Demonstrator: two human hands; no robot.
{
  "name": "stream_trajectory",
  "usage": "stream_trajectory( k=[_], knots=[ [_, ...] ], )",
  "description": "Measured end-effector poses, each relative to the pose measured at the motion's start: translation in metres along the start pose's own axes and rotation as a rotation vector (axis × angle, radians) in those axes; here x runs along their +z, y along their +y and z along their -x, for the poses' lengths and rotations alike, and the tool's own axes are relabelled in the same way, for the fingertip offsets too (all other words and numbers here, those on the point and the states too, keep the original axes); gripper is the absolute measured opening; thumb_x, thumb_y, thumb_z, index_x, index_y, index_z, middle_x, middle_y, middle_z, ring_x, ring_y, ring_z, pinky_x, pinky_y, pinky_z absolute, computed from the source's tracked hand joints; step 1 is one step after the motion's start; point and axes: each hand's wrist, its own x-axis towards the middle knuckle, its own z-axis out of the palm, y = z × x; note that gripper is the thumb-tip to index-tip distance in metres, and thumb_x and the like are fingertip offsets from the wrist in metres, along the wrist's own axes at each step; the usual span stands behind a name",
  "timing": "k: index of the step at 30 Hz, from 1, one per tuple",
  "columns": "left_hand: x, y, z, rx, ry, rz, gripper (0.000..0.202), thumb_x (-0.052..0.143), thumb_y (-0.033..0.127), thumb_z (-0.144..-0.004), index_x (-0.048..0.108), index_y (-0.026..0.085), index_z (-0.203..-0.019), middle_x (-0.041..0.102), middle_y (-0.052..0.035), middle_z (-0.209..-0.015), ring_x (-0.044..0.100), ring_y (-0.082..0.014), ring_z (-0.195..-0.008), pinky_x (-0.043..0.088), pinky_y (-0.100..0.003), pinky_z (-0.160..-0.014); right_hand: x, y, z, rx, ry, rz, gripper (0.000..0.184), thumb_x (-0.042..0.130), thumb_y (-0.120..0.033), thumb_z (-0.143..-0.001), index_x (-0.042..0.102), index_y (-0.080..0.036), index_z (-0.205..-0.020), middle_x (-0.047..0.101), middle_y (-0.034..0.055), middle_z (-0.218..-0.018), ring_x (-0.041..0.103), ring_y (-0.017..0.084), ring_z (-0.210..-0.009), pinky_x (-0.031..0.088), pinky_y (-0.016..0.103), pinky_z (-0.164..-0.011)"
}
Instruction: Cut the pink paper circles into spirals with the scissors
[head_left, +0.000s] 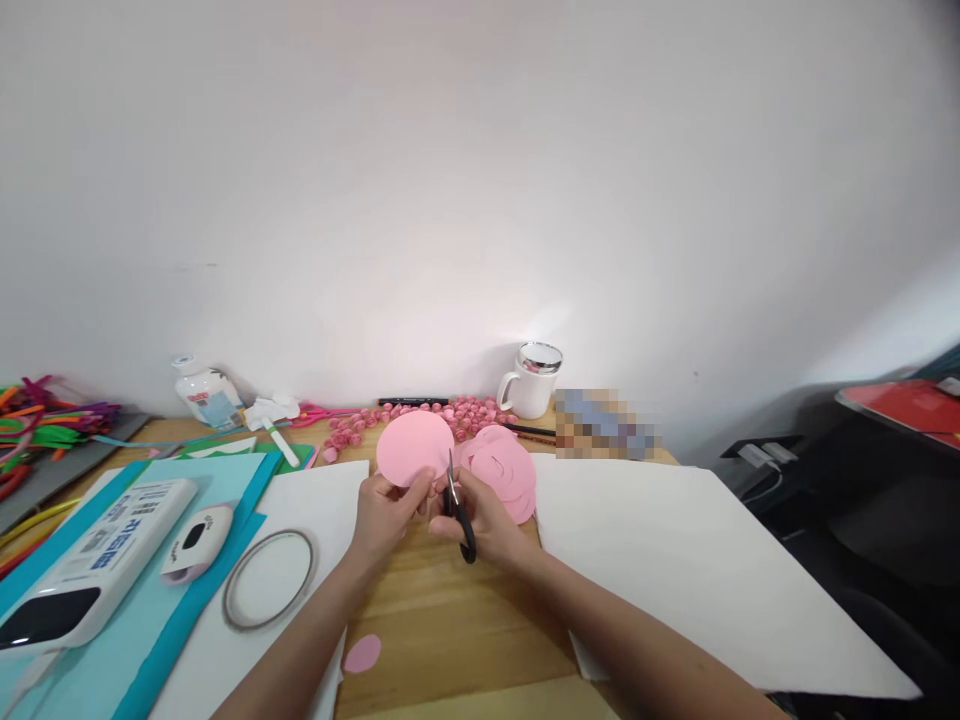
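Observation:
My left hand [391, 508] pinches the lower edge of a round pink paper disc [415, 448], held up above the wooden desk. In my right hand [484, 512] is a pair of scissors [465, 535] with black handles. Their blades point up and away from me, close beside the disc's right edge; I cannot tell whether they touch the paper. Behind my right hand lies a pile of pink paper circles [510, 475], some showing curved cut lines. Many small rolled pink paper roses [472, 412] are spread along the back of the desk. A small pink paper piece [363, 654] lies near the front.
A white mug [534, 385] with a mirrored lid stands against the wall. White sheets [675, 540] lie at right. To the left are a tape roll [268, 580], a white power bank [97, 565], a small white device [197, 543], blue sheets [225, 490] and a white bottle [206, 392].

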Motion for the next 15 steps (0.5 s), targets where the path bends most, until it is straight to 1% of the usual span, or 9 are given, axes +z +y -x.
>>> stream_trajectory(
  k=[3, 8, 15],
  knots=[
    [0.0001, 0.0012, 0.0005, -0.012, -0.019, -0.001, 0.037, 0.061, 0.039, -0.069, 0.056, 0.016, -0.041, 0.052, 0.0007, -0.036, 0.046, -0.0099, -0.036, 0.035, -0.019, -0.036, 0.0007, -0.0011, 0.0006, 0.004, 0.009, -0.013, 0.045, 0.077, -0.048, -0.063, 0.045, -0.023, -0.084, 0.050, -0.0033, -0.068, 0.045, 0.013, -0.061, 0.037, 0.025, -0.056],
    [0.0013, 0.0039, 0.0010, -0.020, -0.019, 0.023, 0.035, 0.062, 0.038, -0.069, 0.057, 0.017, -0.041, 0.052, 0.0012, -0.035, 0.046, -0.0097, -0.034, 0.036, -0.019, -0.036, 0.0030, -0.0020, 0.0017, 0.015, 0.058, -0.007, 0.043, 0.076, -0.048, -0.064, 0.047, -0.022, -0.083, 0.048, -0.0032, -0.069, 0.040, 0.011, -0.057, 0.036, 0.024, -0.054],
    [0.0019, 0.0080, 0.0011, -0.007, -0.010, 0.011, 0.039, 0.061, 0.038, -0.068, 0.053, 0.017, -0.036, 0.053, 0.0005, -0.035, 0.047, -0.0105, -0.036, 0.038, -0.020, -0.038, 0.0069, -0.0011, 0.0017, -0.004, 0.109, -0.008, 0.037, 0.074, -0.046, -0.066, 0.050, -0.021, -0.080, 0.049, -0.0019, -0.071, 0.042, 0.012, -0.060, 0.034, 0.023, -0.052]
  ],
)
